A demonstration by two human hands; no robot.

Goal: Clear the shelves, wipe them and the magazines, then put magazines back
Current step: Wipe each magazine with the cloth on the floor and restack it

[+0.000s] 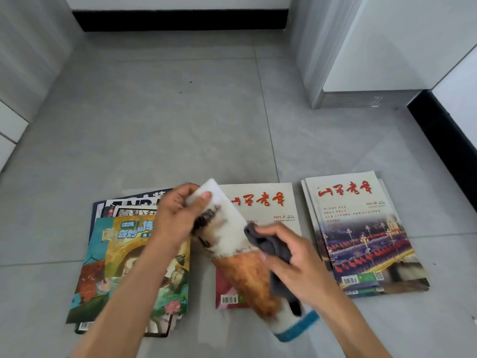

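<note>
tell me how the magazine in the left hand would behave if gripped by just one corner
Probably floppy: the held magazine looks thin, so it would likely droop from one corner. Its cover seems glossy, so it may slip in the left hand while the right hand rubs it with the grey cloth. It looks light and unlikely to break, though a corner could crease.

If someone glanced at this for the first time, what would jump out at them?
Centre stage, the left hand grips a magazine lifted off the floor while the right hand presses a grey cloth on its cover. Below, magazines lie on the grey floor: a colourful pile at left, a red-titled stack at right.
</note>
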